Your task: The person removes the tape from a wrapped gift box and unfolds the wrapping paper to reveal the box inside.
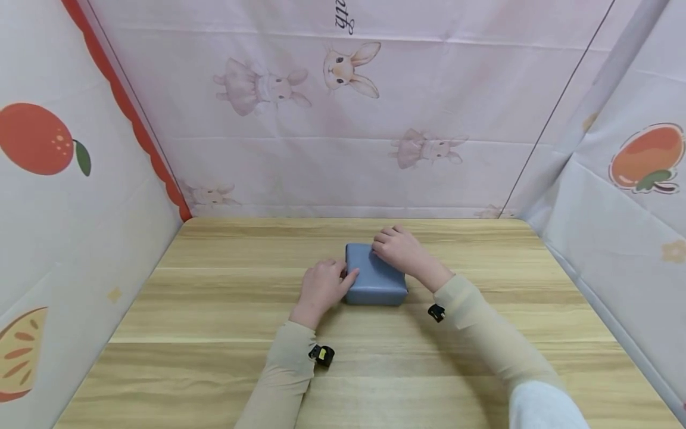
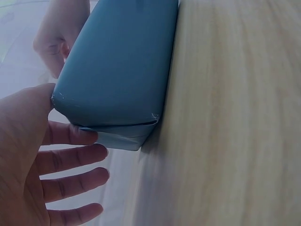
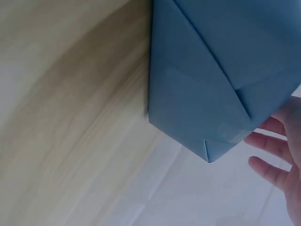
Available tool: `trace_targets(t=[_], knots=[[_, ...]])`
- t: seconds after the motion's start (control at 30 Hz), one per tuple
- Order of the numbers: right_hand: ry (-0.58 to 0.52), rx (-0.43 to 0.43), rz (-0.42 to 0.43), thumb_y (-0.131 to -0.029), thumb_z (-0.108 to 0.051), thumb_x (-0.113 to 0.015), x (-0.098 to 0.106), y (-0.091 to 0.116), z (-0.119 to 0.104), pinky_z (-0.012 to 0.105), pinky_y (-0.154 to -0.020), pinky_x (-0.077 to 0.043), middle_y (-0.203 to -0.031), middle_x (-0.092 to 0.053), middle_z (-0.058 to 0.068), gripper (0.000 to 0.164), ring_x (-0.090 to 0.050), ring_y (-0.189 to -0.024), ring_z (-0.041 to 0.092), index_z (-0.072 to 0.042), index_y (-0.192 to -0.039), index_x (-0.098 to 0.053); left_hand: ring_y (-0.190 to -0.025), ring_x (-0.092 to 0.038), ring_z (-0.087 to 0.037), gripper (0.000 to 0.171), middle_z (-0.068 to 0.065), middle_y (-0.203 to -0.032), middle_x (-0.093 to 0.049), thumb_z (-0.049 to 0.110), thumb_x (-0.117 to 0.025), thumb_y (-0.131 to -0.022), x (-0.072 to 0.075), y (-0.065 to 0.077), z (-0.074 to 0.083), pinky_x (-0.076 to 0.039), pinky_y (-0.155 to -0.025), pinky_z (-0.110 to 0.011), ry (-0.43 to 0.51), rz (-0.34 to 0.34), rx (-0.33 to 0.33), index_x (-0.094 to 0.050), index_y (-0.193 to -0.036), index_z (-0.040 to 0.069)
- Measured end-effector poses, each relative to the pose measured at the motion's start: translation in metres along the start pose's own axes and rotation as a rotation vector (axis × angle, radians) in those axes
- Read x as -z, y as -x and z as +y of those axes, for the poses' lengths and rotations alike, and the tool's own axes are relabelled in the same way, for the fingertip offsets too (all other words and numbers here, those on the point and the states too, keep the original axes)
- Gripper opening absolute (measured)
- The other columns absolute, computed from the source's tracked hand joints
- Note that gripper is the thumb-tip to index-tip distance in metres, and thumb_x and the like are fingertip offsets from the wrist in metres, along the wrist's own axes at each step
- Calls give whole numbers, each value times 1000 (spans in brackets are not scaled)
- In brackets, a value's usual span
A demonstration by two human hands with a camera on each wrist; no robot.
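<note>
A box wrapped in blue paper (image 1: pixel 370 277) lies on the wooden table. My left hand (image 1: pixel 323 285) holds its left end, thumb on the top edge and index finger against the folded end; the other fingers of that left hand (image 2: pixel 70 188) are spread apart below. Over the far right part of the top is my right hand (image 1: pixel 401 249). In the right wrist view, fingers of the right hand (image 3: pixel 277 146) extend loosely behind the box's edge. Diagonal folds and a small creased corner show on that end of the wrapped box (image 3: pixel 197 89).
The wooden table (image 1: pixel 214 310) meets a pink rabbit-print cloth (image 1: pixel 321 173) at the back. White fruit-print cloths hang at the left (image 1: pixel 64 226) and right (image 1: pixel 616 238) sides. A small black device (image 1: pixel 322 356) sits at my left wrist, another black device (image 1: pixel 436 313) at the right.
</note>
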State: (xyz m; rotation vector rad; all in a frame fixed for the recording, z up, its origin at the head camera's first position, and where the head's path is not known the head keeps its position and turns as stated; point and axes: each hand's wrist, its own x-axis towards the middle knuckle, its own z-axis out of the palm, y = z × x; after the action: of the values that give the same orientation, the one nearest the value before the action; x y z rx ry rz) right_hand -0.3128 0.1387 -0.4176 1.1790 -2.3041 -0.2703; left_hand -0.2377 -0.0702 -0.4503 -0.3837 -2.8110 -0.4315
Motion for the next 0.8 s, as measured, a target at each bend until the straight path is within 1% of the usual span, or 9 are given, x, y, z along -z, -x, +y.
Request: trace_targets(t=[0.13, 0.4, 0.6, 0.67, 0.8], knots=[[32, 30, -3, -92, -21, -67, -2, -2, 2, 33, -80, -51, -97, -73, -3, 10, -65, -95, 16, -16, -95, -74, -57, -45, -13, 41, 2, -66, -50, 51, -52, -97, -1, 0, 0, -32, -50, -26, 11, 9, 2, -57, -72, 18], [26, 23, -9, -94, -23, -64, -4, -4, 2, 34, -83, -52, -99, -73, -3, 12, -66, -97, 17, -16, -96, -73, -55, -44, -12, 42, 2, -64, -49, 50, -53, -96, -3, 0, -2, -30, -49, -25, 34, 18, 3, -53, -69, 18], [25, 30, -21, -94, -16, -63, -3, -3, 1, 35, -82, -51, -100, -73, -2, 10, -66, -97, 18, -15, -97, -73, -54, -44, -12, 42, 2, -63, -48, 50, -53, -96, -3, -1, -2, -30, -49, -24, 39, 12, 6, -52, -69, 18], [22, 29, -18, -94, -14, -63, -4, -3, 1, 35, -82, -51, -100, -73, -1, 10, -66, -97, 18, -14, -97, -73, -55, -44, -12, 42, 2, -63, -48, 50, -54, -96, -3, -1, -1, -30, -49, -24, 42, 13, 4, -51, -69, 18], [15, 22, 1, -94, -15, -63, -6, -2, 0, 36, -82, -52, -98, -73, 0, 10, -67, -97, 19, -13, -95, -73, -54, -44, -12, 42, 2, -63, -48, 50, -54, -96, -4, -1, -1, -30, -49, -24, 45, 21, -2, -51, -68, 18]])
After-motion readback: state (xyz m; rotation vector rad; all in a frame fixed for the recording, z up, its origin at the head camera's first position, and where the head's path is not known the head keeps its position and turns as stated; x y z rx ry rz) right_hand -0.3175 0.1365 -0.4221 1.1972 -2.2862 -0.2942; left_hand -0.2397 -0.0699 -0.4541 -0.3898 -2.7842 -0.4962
